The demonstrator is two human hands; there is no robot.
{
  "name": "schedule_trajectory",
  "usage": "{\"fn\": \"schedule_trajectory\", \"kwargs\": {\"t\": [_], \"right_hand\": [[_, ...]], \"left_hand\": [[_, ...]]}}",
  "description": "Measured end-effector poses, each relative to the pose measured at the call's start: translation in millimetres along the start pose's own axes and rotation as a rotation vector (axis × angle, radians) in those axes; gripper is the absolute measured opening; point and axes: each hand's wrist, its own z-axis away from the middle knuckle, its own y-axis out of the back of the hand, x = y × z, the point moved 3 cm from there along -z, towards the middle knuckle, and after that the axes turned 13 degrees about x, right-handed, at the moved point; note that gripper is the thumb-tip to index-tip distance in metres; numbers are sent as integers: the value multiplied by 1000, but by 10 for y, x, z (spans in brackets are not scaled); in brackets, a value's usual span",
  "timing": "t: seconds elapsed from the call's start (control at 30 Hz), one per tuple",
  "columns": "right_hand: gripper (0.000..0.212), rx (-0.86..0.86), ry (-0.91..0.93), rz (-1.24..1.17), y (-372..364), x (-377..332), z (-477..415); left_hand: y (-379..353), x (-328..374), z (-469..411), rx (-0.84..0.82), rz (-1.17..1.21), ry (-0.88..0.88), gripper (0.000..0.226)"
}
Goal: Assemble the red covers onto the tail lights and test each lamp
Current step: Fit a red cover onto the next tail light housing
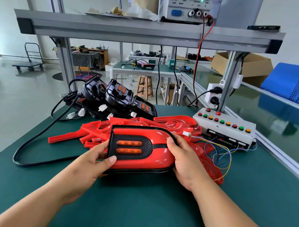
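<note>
Low over the green tabletop [138, 202], the left hand [95, 160] and right hand [186, 161] each grip one end of a tail light [133, 147], thumbs on top. A red cover [159, 160] sits on it. Just behind lies a loose heap of red covers [97, 132]. Coloured wires [227, 151] trail from a white plug toward the button box [224, 128] on the right. Farther back, black lamp bases [114, 96] are piled with their cables. A power supply [185, 7] stands on the shelf above. Far right is an open cardboard box [252, 66]; its contents cannot be seen
</note>
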Motion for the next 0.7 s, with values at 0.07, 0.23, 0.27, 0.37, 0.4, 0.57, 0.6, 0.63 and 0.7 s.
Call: {"fn": "schedule_trajectory", "kwargs": {"t": [0.07,0.23,0.27,0.37,0.4,0.57,0.6,0.63,0.7], "right_hand": [[24,54,75,57,4,-16,3],[87,167,92,172,18,-31,-4],[87,170,73,173,25,-29,-10],[83,175,89,230,51,-42,-13],[79,177,114,264,58,-50,-12],[76,177,196,273,58,-119,21],[79,182,201,269,56,-124,28],[81,189,206,266,56,-131,38],[82,198,220,270,59,-146,53]], "left_hand": [[-15,44,-18,-29,39,-31,46],[-83,141,-60,-113,126,-106,49],[-95,152,-67,-120,142,-117,49],[-95,170,-93,-102,180,-132,50],[-93,170,-104,-100,195,-125,51],[-110,163,-122,-92,178,-91,51],[-118,158,-120,-86,161,-89,51],[-125,156,-117,-79,141,-93,51],[-137,154,-112,-62,81,-135,51]]}}
